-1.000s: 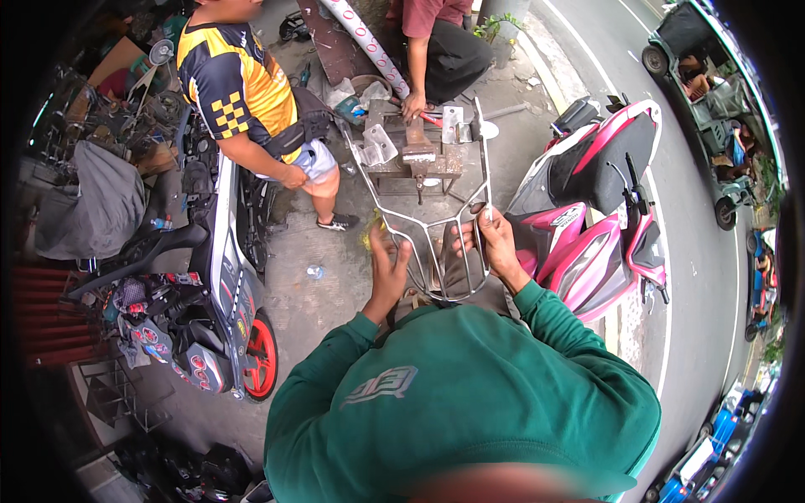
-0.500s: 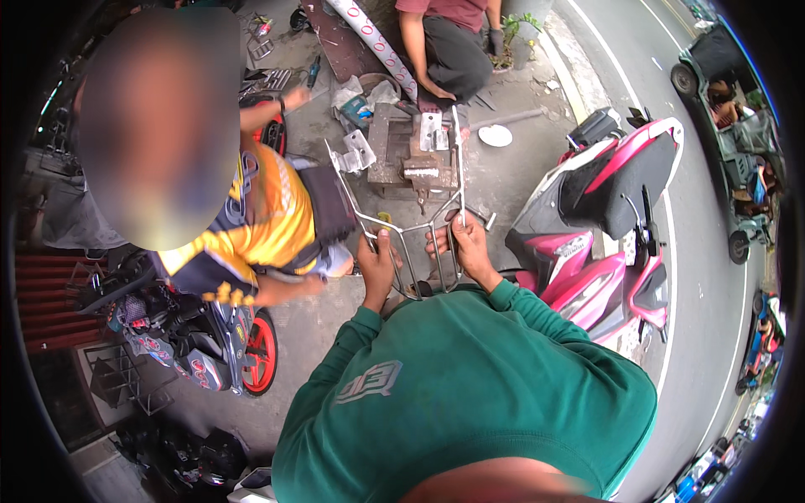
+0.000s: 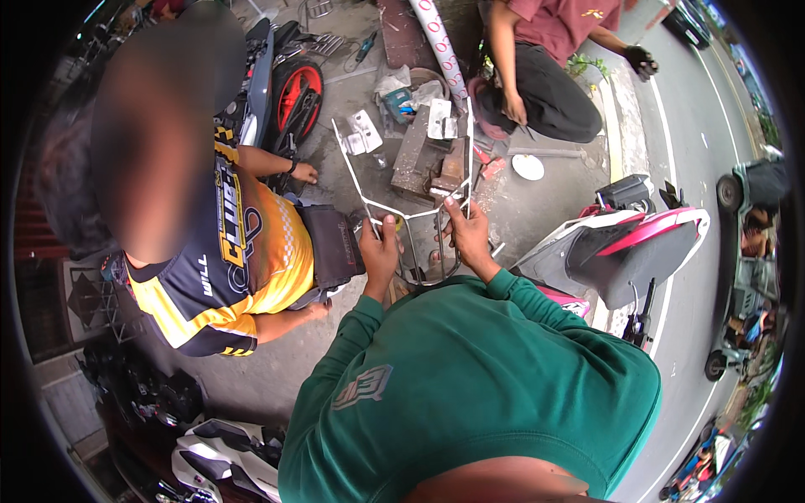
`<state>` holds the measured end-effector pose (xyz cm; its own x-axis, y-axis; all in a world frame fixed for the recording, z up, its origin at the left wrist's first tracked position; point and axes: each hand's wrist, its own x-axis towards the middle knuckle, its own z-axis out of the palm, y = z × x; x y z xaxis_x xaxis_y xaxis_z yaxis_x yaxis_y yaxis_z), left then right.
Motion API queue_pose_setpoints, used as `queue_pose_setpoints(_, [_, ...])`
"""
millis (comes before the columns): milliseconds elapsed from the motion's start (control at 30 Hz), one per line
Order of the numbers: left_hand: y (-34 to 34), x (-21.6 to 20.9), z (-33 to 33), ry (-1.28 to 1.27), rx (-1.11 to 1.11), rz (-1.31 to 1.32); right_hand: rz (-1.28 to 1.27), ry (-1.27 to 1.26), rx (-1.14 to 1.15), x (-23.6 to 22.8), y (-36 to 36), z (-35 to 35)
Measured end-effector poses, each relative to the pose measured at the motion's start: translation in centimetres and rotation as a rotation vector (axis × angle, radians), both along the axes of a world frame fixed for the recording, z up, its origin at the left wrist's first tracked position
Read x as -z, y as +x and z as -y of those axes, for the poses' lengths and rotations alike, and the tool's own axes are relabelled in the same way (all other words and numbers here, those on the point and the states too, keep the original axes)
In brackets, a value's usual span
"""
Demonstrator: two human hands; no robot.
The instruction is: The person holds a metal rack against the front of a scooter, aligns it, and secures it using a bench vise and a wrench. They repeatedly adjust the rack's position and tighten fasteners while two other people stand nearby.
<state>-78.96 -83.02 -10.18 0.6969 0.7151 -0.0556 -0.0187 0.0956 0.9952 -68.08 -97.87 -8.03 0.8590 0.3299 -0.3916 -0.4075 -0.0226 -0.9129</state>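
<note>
A bent metal rod frame (image 3: pixel 389 207) with long arms reaching forward is held in front of my chest. The fingers of my left hand (image 3: pixel 380 250) are closed round its left side. On its right side my right hand (image 3: pixel 470 235) grips the rods, thumb on top. A bright metal plate with holes (image 3: pixel 362 132) shows at the left arm's far end, and a second plate (image 3: pixel 441 119) by the right arm. Whether the plates are fixed to the rods I cannot tell. Beyond my right hand, a rusty vise (image 3: pixel 450 172) sits on a low worn metal stand (image 3: pixel 411 172).
A person in a yellow and black shirt (image 3: pixel 272 222) stands close at my left. Another in a maroon shirt (image 3: pixel 558 29) crouches ahead. A pink and white scooter (image 3: pixel 620 243) is parked at right, beside the road. A white disc (image 3: pixel 527 167) lies on the ground.
My view has turned, so the surroundings sit differently. Both hands keep their hold on the rod frame. The person at left has straightened, and the crouching person's gloved hand is held out to the right.
</note>
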Motion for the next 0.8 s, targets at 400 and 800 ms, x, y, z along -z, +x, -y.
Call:
queue_pose_setpoints(400, [0.9,0.8,-9.5,-0.104,0.154,0.038,0.1,-0.043,-0.095,-0.8,4.8,-8.7])
queue_pose_setpoints(800, [1.3,0.2,-16.6,-0.013,-0.054,-0.07,-0.003,-0.064,-0.26,-0.4,7.8,-18.3])
